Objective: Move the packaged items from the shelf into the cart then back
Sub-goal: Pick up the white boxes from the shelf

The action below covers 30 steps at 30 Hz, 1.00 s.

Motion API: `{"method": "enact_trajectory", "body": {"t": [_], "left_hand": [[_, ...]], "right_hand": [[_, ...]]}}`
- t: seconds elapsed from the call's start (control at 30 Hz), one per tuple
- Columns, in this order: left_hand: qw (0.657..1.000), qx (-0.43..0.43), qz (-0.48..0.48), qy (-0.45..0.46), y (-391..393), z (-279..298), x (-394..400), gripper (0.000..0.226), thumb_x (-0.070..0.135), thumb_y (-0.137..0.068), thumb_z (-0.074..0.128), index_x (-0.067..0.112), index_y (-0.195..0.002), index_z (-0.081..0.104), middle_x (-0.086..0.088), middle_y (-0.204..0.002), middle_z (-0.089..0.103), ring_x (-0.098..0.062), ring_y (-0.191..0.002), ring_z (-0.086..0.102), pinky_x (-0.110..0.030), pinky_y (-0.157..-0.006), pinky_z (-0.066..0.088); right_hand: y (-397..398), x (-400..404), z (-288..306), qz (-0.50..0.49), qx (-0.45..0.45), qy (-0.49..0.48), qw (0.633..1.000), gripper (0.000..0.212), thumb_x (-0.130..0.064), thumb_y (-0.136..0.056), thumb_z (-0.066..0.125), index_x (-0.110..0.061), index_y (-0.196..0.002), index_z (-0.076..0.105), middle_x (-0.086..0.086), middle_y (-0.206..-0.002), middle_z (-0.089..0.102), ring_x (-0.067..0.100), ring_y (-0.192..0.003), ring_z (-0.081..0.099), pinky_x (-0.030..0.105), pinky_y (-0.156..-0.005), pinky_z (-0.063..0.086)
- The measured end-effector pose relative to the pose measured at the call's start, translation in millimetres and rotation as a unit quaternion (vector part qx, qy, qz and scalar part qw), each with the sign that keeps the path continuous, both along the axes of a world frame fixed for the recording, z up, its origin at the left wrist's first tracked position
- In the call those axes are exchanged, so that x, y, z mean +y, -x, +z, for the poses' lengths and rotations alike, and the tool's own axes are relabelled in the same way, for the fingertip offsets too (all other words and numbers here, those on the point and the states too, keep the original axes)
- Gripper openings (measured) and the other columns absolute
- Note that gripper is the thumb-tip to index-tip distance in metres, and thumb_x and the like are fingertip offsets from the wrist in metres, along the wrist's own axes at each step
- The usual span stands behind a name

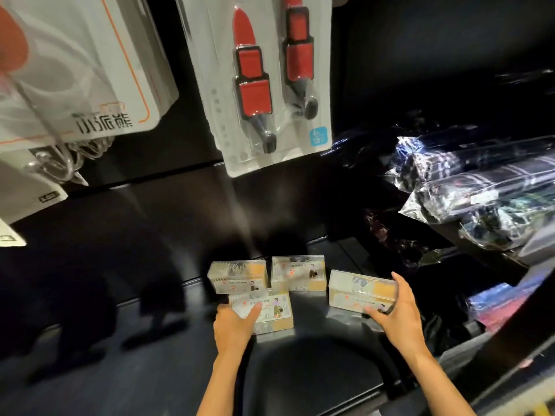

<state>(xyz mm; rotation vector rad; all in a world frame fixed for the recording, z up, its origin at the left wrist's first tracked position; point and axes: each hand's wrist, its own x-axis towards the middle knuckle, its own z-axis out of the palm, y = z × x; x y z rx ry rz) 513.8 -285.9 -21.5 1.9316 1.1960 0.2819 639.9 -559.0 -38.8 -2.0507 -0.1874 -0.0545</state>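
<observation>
Several clear plastic boxes with pale printed contents lie on a dark glossy shelf point(150, 265). Two stand at the back: one on the left point(238, 275), one in the middle point(298, 273). My left hand point(235, 325) grips the near box point(270, 310), thumb on its top and fingers at its left end. My right hand point(396, 313) grips the right box point(357, 291), with fingers over its far right end and thumb along the front edge. No cart is in view.
Hanging blister packs fill the upper part: a white card with orange trim point(75, 67) at the left, red-and-black clips point(255, 82) in the middle. Cellophane-wrapped dark bundles point(468, 187) are stacked at the right. A pink and blue package point(498, 304) lies lower right.
</observation>
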Motion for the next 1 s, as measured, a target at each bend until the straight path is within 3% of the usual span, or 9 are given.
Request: {"method": "enact_trajectory", "body": {"t": [0.1,0.23,0.3,0.4,0.47,0.57,0.7,0.77,1.0], "left_hand": [[0.999,-0.023,0.015,0.037,3.2,5.0,-3.5,0.072,0.035,-0.071,0.082,-0.004,-0.118,0.045,-0.019,-0.116,0.059,-0.034,-0.110,0.056,-0.032,-0.076,0.042],[0.991,-0.067,0.015,0.118,9.6,-2.1,-0.3,0.081,0.035,-0.055,0.091,0.004,-0.118,0.051,-0.006,-0.110,0.065,-0.021,-0.099,0.062,-0.034,-0.084,0.053],[0.986,-0.070,0.016,0.149,13.2,-6.1,1.2,0.085,0.035,-0.049,0.094,0.004,-0.119,0.057,-0.007,-0.107,0.069,-0.020,-0.096,0.066,-0.036,-0.084,0.056],[0.981,-0.089,-0.003,0.172,21.4,-4.2,-1.8,0.039,0.018,-0.059,0.091,0.006,-0.089,0.069,-0.005,-0.086,0.073,-0.012,-0.075,0.069,-0.019,-0.059,0.055],[0.976,-0.106,-0.011,0.188,27.2,-0.3,-4.6,0.025,0.009,-0.063,0.088,0.008,-0.080,0.069,-0.002,-0.078,0.072,-0.009,-0.069,0.067,-0.014,-0.049,0.050],[0.967,-0.132,-0.025,0.218,35.4,4.9,-8.8,0.022,0.005,-0.065,0.085,0.009,-0.079,0.069,-0.003,-0.080,0.073,-0.009,-0.068,0.068,-0.015,-0.049,0.051],[0.962,-0.143,-0.026,0.231,44.1,9.5,-15.6,0.023,0.007,-0.067,0.085,0.008,-0.083,0.069,-0.003,-0.082,0.073,-0.009,-0.070,0.068,-0.014,-0.049,0.050],[0.962,-0.150,-0.007,0.230,48.3,10.4,-19.7,0.023,0.012,-0.066,0.086,0.010,-0.081,0.068,-0.001,-0.079,0.071,-0.009,-0.070,0.066,-0.014,-0.048,0.049],[0.936,-0.158,0.046,0.310,63.5,10.5,-30.3,0.033,0.012,-0.062,0.088,0.005,-0.088,0.070,-0.011,-0.092,0.073,-0.025,-0.088,0.070,-0.038,-0.084,0.055]], "right_hand": [[-1.2,-1.7,-1.6,0.000,0.018,-0.032,0.999,0.080,0.001,-0.066,0.083,-0.013,-0.134,0.044,0.004,-0.113,0.063,0.016,-0.102,0.059,0.022,-0.092,0.045],[3.4,-3.2,-6.6,0.029,0.021,-0.048,0.998,0.061,0.003,-0.062,0.084,-0.022,-0.109,0.054,-0.010,-0.097,0.065,0.013,-0.095,0.063,0.000,-0.075,0.044],[8.7,-4.4,-8.0,0.053,0.028,-0.052,0.997,0.063,0.003,-0.062,0.085,-0.024,-0.110,0.055,-0.011,-0.099,0.065,0.007,-0.095,0.063,0.001,-0.074,0.045],[17.0,-7.5,-10.3,0.081,0.054,-0.072,0.993,0.068,0.006,-0.061,0.084,-0.022,-0.115,0.053,-0.010,-0.100,0.064,-0.005,-0.091,0.062,-0.001,-0.072,0.043],[21.0,-8.0,-13.4,0.092,0.065,-0.082,0.990,0.071,0.005,-0.061,0.084,-0.021,-0.118,0.051,-0.008,-0.103,0.064,-0.003,-0.093,0.062,0.000,-0.072,0.044],[24.3,-7.1,-18.0,0.114,0.085,-0.086,0.986,0.069,0.004,-0.063,0.084,-0.018,-0.119,0.052,-0.008,-0.108,0.065,0.005,-0.100,0.061,0.005,-0.075,0.048],[27.6,-0.7,-24.6,0.119,0.103,-0.073,0.985,0.064,-0.001,-0.063,0.086,-0.018,-0.118,0.057,-0.008,-0.106,0.067,0.007,-0.100,0.064,0.024,-0.082,0.055],[28.3,2.6,-26.3,0.109,0.102,-0.068,0.986,0.061,-0.001,-0.064,0.085,-0.017,-0.117,0.058,-0.006,-0.105,0.068,0.009,-0.098,0.064,0.020,-0.080,0.050],[28.1,2.3,-22.0,0.132,0.126,-0.093,0.979,0.058,-0.001,-0.066,0.084,-0.017,-0.113,0.054,0.000,-0.110,0.066,0.011,-0.099,0.063,0.021,-0.081,0.050]]}}
